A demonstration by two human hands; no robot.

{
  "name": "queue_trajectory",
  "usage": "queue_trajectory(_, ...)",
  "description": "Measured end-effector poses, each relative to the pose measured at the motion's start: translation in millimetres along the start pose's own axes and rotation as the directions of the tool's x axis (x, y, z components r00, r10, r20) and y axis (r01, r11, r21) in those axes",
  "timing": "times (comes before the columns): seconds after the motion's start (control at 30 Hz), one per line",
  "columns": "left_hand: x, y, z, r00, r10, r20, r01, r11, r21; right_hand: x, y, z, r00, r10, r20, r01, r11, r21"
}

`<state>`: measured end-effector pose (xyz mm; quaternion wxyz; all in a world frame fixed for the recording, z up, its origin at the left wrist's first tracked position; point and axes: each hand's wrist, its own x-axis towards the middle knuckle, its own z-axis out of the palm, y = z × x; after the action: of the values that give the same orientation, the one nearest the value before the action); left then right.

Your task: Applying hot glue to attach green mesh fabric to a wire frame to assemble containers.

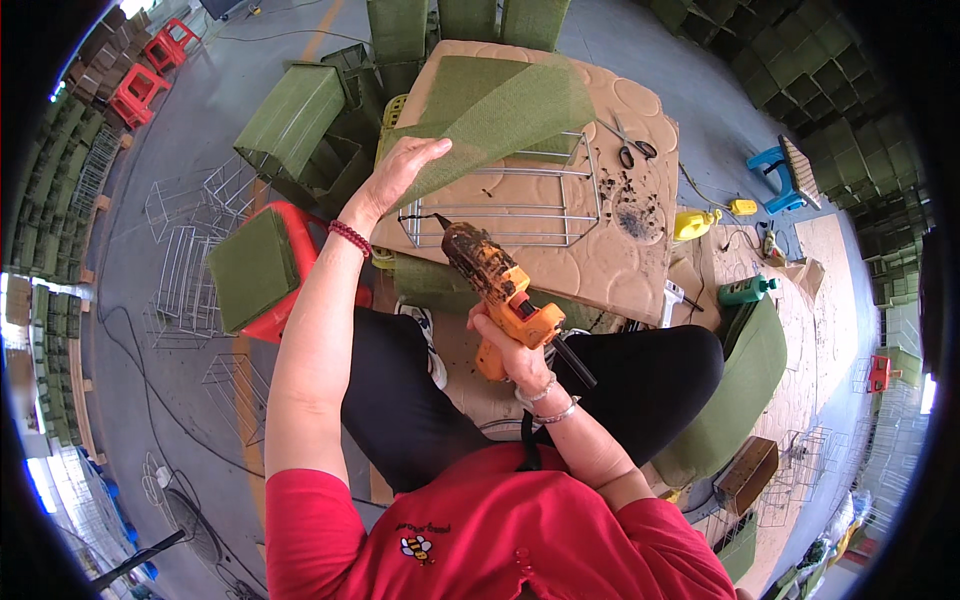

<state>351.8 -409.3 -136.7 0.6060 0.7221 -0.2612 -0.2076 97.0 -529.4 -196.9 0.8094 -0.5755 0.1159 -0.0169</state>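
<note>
Both hands busy: left hand (400,175) lifts green mesh (500,110) edge off wire frame (510,200), right hand (515,350) clamped on glue gun (495,280). Gluing step, prob; next needs nozzle on frame, then mesh pressed down.

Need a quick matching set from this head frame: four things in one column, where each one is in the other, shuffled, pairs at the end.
Things:
1. glue gun
2. green mesh sheet
3. scissors
4. wire frame

Places:
A. lying loose at the far right of the padded board
B. gripped in the right hand, nozzle pointing at the frame
C. lying flat on the board under the lifted sheet
D. held up at its edge by the left hand

Pairs: 1-B, 2-D, 3-A, 4-C
</note>
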Motion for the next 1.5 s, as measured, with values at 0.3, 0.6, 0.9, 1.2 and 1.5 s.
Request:
queue_trajectory(0.3, 0, 2, -1, 1.000, 0.002, 0.018, -0.002, 1.000, 0.000, -2, 5, -7, 0.999, -0.048, 0.003, 0.048, 0.999, -0.008)
queue_trajectory(0.6, 0, 4, 2, 0.999, 0.030, 0.022, -0.030, 0.999, -0.024, -2, 8, -2, 0.999, -0.041, 0.006, 0.040, 0.998, 0.050)
queue_trajectory(0.9, 3, 0, -6, 0.997, -0.050, 0.054, 0.049, 0.999, 0.015, -1, 8, 0, 1.000, -0.005, 0.007, 0.005, 0.999, 0.044)
queue_trajectory(1.2, 3, -1, -4, 0.999, -0.023, 0.032, 0.023, 1.000, 0.001, -5, 3, -9, 0.998, -0.067, -0.022, 0.067, 0.997, 0.034)
queue_trajectory(1.5, 2, -3, 1, 1.000, -0.004, -0.025, 0.004, 1.000, -0.019, -7, -1, -10, 0.996, -0.078, -0.038, 0.080, 0.996, 0.050)
